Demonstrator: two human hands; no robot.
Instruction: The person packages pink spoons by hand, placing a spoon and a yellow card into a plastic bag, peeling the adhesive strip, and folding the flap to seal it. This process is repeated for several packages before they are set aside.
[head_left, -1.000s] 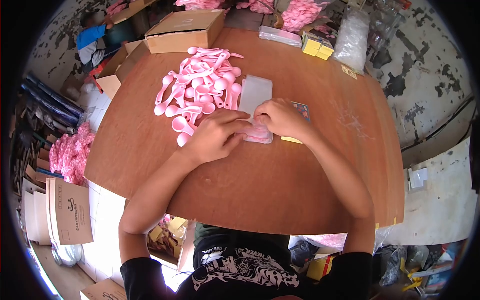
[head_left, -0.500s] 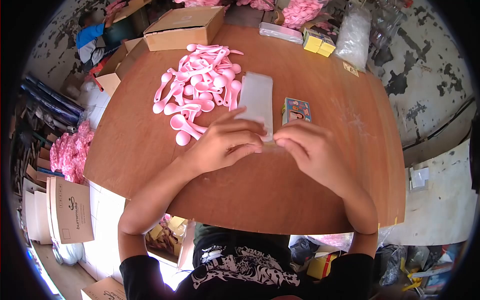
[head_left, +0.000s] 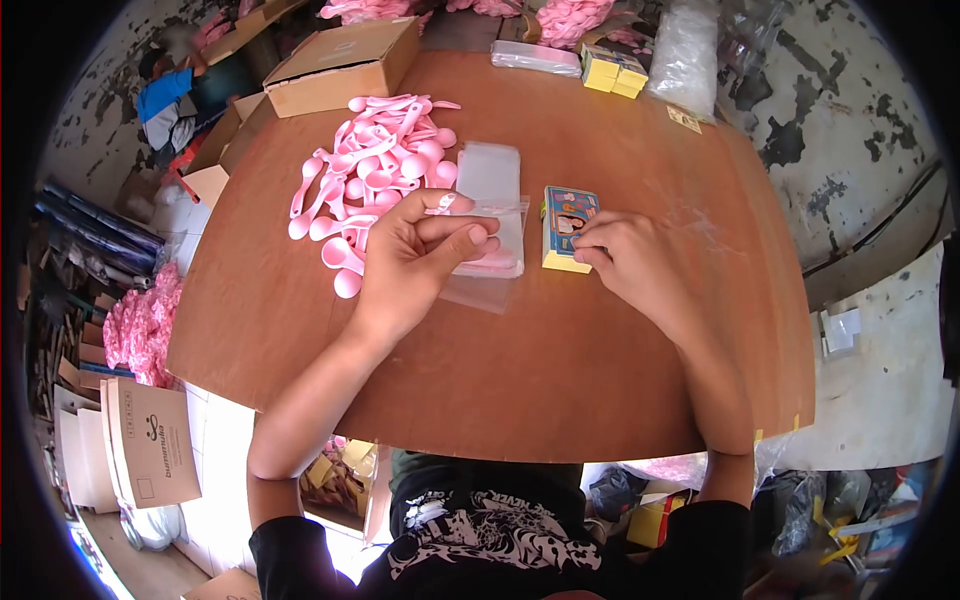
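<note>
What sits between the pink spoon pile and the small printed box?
Head view: a stack of clear bags, plus the bag the left hand holds.

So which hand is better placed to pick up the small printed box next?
Right. The right hand has its fingers on the small printed box; the left hand is pinching the clear bag beside the pink spoons.
</note>
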